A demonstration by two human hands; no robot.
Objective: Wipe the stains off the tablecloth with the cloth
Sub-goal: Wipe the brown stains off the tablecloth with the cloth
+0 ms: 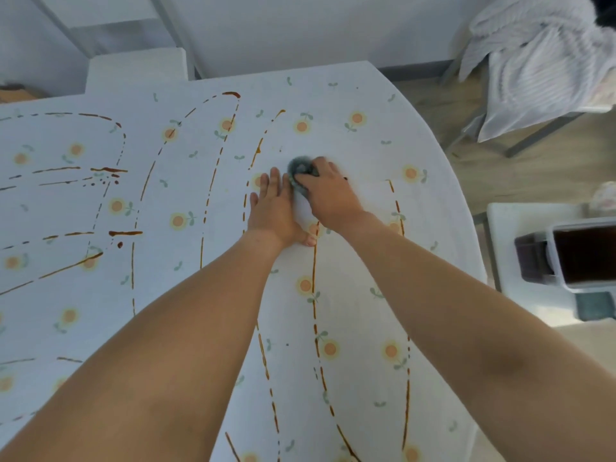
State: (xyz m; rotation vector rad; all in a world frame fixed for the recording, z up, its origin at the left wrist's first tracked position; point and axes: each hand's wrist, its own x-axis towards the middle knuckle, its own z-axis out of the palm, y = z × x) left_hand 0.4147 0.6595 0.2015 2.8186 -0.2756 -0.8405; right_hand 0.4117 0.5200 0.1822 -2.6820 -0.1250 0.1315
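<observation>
The cloth (300, 168) sits bunched under your right hand (325, 188) near the middle of the tablecloth (366, 155), its grey wad poking out at the fingers' eleven o'clock. Your right hand is closed down over it, gripping and pressing. The nearest stain line (258, 151) lies at nine to ten o'clock from the cloth, running roughly twelve to six. Your left hand (271, 208) lies flat and open, palm on the tablecloth, touching the cloth's left edge, pinning fabric. More stains lie farther toward nine o'clock.
</observation>
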